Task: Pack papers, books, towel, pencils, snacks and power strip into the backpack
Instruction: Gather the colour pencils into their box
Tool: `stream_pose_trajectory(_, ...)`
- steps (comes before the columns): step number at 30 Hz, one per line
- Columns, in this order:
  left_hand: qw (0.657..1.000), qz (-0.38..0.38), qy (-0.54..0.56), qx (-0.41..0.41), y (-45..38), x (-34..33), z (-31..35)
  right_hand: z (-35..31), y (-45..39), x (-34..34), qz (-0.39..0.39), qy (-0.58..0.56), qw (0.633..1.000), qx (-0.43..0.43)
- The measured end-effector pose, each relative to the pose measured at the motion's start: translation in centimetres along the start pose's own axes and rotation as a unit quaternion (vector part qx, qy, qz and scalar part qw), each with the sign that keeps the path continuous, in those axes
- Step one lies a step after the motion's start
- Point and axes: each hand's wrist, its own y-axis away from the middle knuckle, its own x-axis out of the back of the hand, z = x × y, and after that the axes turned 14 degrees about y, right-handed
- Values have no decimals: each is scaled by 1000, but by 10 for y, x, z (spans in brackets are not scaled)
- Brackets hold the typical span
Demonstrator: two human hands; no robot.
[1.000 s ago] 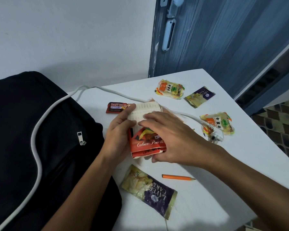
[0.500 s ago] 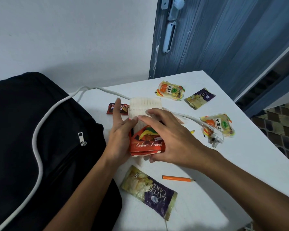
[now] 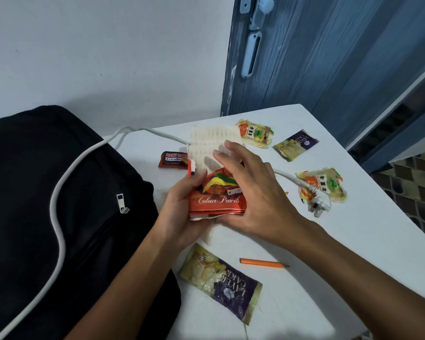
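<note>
Left hand (image 3: 182, 212) grasps colour pencil box (image 3: 217, 201) by side edge; right hand (image 3: 253, 192) over it — fingers relaxed, gripping nothing. Box likely light, thin card, crushable — hold by edges.

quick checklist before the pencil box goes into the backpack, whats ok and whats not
1. Box held: ok. The left hand grips the colour pencil box by its left side; the right hand rests on its right side.
2. Box closed: not ok. The white inner tray sticks out of the top.
3. All pencils inside: not ok. An orange pencil lies loose on the table.
4. Backpack open: cannot tell. The backpack shows a zipper pull but no visible opening.
5. Path clear: not ok. The white cable lies across the backpack.
</note>
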Motion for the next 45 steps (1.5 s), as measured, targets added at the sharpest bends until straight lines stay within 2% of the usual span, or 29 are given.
stream_pose_trajectory(3, 1000, -26, -5, 8, 3, -2, -1, 0, 1, -1, 6, -3, 1000, -25)
stream_pose_trajectory(8, 996, -66, 49, 33, 3, 2, 3, 1, 0, 1, -63, -14, 997, -47)
stream_pose_trajectory(12, 996, -53, 50, 44, 4, 2, 2, -1, -1, 3, -91, -17, 994, -62)
stream_pose_trajectory(16, 998, -25, 51, 41, 5, -1, 1, 1, 1, 8, -113, -88, 988, -56)
stream_pose_trajectory(21, 996, -17, 82, 23, 3, -1, -1, -2, 0, 7, -98, -147, 982, -73)
stream_pose_trajectory(25, 995, -21, 91, 19, 2, 1, -1, -4, -2, 5, -71, -156, 981, -91)
stream_pose_trajectory(29, 997, -26, 78, 9, 2, 0, 0, -6, -4, 6, -83, -147, 980, -103)
stream_pose_trajectory(33, 998, -22, 62, 9, 0, 2, 5, -1, 0, 22, -41, -128, 989, -59)
stream_pose_trajectory(34, 998, -15, 62, 10, -1, 3, 6, 2, 1, 29, -62, -124, 990, -38)
stream_pose_trajectory(36, 998, -8, 60, 3, -3, 5, 7, 6, 5, 39, -199, -79, 977, -6)
stream_pose_trajectory(38, 998, -5, 60, -8, -4, 5, 6, 7, 9, 41, -366, 33, 929, 37)
stream_pose_trajectory(39, 998, -5, 61, -11, -4, 4, 4, 7, 13, 38, -419, 72, 903, 54)
stream_pose_trajectory(41, 998, -5, 61, -17, -3, 3, 3, 5, 19, 30, -472, 99, 874, 64)
stream_pose_trajectory(45, 999, -11, 50, -16, -3, 4, 2, 5, 24, 21, -501, 108, 857, 64)
